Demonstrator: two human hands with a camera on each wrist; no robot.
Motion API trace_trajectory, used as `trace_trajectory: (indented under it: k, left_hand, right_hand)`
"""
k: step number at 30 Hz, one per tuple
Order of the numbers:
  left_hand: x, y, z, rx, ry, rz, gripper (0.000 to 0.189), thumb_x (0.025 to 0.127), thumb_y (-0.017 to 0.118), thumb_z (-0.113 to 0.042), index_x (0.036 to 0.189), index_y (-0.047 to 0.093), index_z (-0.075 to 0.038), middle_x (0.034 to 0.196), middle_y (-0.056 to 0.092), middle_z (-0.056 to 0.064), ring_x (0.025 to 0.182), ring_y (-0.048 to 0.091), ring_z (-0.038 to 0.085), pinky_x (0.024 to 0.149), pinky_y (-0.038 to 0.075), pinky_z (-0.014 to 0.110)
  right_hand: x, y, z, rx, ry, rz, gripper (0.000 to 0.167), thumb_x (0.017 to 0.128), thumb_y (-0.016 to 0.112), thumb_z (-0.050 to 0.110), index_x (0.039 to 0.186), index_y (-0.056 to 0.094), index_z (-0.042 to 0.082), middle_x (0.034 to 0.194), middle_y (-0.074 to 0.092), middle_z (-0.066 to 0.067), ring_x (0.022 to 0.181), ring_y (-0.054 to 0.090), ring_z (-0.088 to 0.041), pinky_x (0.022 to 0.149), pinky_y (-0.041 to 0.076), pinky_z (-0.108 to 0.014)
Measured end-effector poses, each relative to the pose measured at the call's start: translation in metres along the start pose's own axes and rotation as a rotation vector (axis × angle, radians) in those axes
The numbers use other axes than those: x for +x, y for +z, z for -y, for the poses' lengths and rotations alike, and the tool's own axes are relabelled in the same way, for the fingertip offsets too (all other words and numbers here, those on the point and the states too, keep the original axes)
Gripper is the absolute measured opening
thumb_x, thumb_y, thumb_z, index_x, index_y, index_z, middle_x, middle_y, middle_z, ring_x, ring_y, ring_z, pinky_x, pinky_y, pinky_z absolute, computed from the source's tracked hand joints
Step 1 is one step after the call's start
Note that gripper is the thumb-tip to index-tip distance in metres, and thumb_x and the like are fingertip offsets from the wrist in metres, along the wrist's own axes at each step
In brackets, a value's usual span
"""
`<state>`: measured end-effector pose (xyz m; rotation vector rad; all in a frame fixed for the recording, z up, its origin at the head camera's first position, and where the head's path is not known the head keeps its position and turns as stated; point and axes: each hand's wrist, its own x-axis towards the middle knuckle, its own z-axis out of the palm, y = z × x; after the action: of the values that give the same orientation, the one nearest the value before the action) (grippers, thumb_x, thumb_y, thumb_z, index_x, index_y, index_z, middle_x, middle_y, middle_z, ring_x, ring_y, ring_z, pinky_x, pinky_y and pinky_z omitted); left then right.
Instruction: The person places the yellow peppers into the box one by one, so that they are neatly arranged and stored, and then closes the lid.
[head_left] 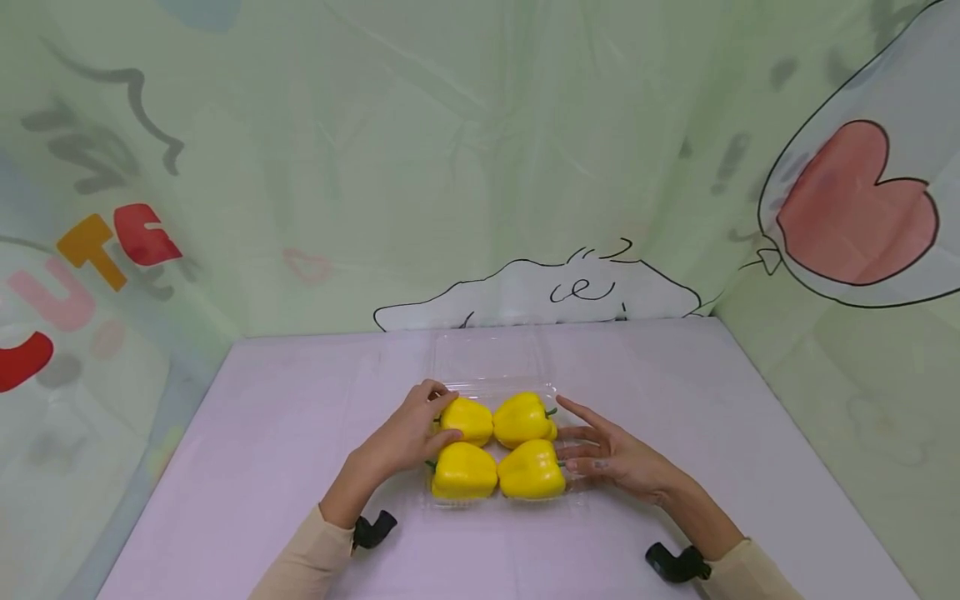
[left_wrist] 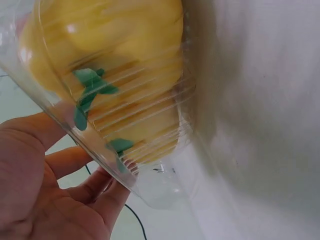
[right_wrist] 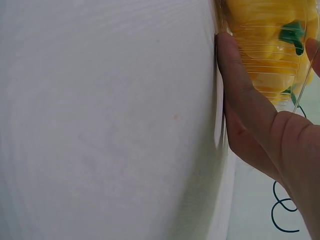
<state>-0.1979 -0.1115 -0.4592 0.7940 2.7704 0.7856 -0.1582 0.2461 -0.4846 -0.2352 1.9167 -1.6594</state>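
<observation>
Several yellow bell peppers with green stems sit in two rows in a clear plastic clamshell container [head_left: 465, 502]. My left hand [head_left: 408, 429] reaches over the container's left rim, its thumb and fingers around the far-left bell pepper [head_left: 467, 419]. Its thumb lies between that one and the near-left bell pepper [head_left: 463, 473]. In the left wrist view, green stems [left_wrist: 120, 145] show through the ribbed wall. My right hand [head_left: 611, 454] rests along the container's right side with extended fingers, beside the far-right bell pepper [head_left: 521, 419] and the near-right bell pepper [head_left: 531, 471].
The container's clear lid [head_left: 487, 354] lies folded back on the far side. Underneath is a pale table [head_left: 300, 392], bordered by a printed green curtain [head_left: 450, 167] at the back and sides. Black wrist mounts [head_left: 675, 562] sit below both hands.
</observation>
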Motion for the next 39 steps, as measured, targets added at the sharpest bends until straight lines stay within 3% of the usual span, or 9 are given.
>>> trace_trajectory:
  k: [14, 26, 30, 32, 35, 39]
  left_hand:
    - [0.001, 0.004, 0.001, -0.038, -0.022, -0.027, 0.064, 0.099, 0.076, -0.032, 0.153, 0.056, -0.004, 0.146, 0.051, 0.015, 0.136, 0.049, 0.032, 0.116, 0.05, 0.047]
    - [-0.009, 0.012, 0.002, -0.123, -0.048, -0.04, 0.074, 0.102, 0.072, -0.032, 0.162, 0.04, -0.004, 0.159, 0.038, 0.016, 0.143, 0.045, 0.032, 0.12, 0.048, 0.05]
    - [-0.009, 0.009, 0.004, -0.166, -0.032, -0.052, 0.072, 0.101, 0.073, -0.032, 0.161, 0.043, -0.007, 0.157, 0.04, 0.015, 0.141, 0.048, 0.032, 0.119, 0.049, 0.052]
    - [-0.008, 0.006, 0.006, -0.221, -0.023, -0.081, 0.065, 0.102, 0.072, -0.029, 0.158, 0.048, -0.007, 0.153, 0.045, 0.016, 0.137, 0.053, 0.032, 0.117, 0.05, 0.052]
    - [-0.004, 0.0, 0.009, -0.299, -0.02, -0.179, 0.051, 0.103, 0.07, -0.022, 0.151, 0.057, -0.009, 0.145, 0.055, 0.017, 0.128, 0.061, 0.032, 0.112, 0.055, 0.052]
    - [0.006, -0.008, 0.019, -0.319, -0.082, -0.34, 0.039, 0.105, 0.066, -0.016, 0.144, 0.062, -0.008, 0.138, 0.061, 0.017, 0.12, 0.064, 0.034, 0.105, 0.06, 0.051]
  right_hand:
    - [0.0, -0.002, -0.002, -0.002, -0.002, -0.006, 0.1, 0.099, 0.075, 0.017, 0.172, 0.009, 0.031, 0.165, 0.028, -0.035, 0.139, 0.057, -0.037, 0.102, 0.062, -0.045]
    - [0.0, -0.001, -0.003, -0.003, -0.006, 0.012, 0.1, 0.099, 0.075, 0.016, 0.172, 0.009, 0.031, 0.165, 0.03, -0.035, 0.139, 0.057, -0.037, 0.101, 0.062, -0.046]
    - [0.0, -0.002, -0.003, -0.005, -0.006, 0.01, 0.1, 0.098, 0.075, 0.016, 0.172, 0.009, 0.031, 0.165, 0.029, -0.035, 0.139, 0.057, -0.038, 0.101, 0.062, -0.047]
    - [0.0, -0.002, -0.003, -0.003, -0.007, 0.009, 0.1, 0.099, 0.075, 0.016, 0.172, 0.009, 0.031, 0.165, 0.029, -0.035, 0.14, 0.057, -0.038, 0.101, 0.062, -0.047]
    - [0.0, -0.002, -0.003, -0.002, -0.012, 0.013, 0.099, 0.099, 0.074, 0.016, 0.172, 0.009, 0.03, 0.165, 0.029, -0.036, 0.14, 0.056, -0.039, 0.101, 0.062, -0.047]
    - [0.0, -0.003, -0.002, -0.002, -0.017, 0.015, 0.098, 0.1, 0.074, 0.016, 0.172, 0.008, 0.031, 0.165, 0.029, -0.036, 0.141, 0.056, -0.039, 0.101, 0.062, -0.047]
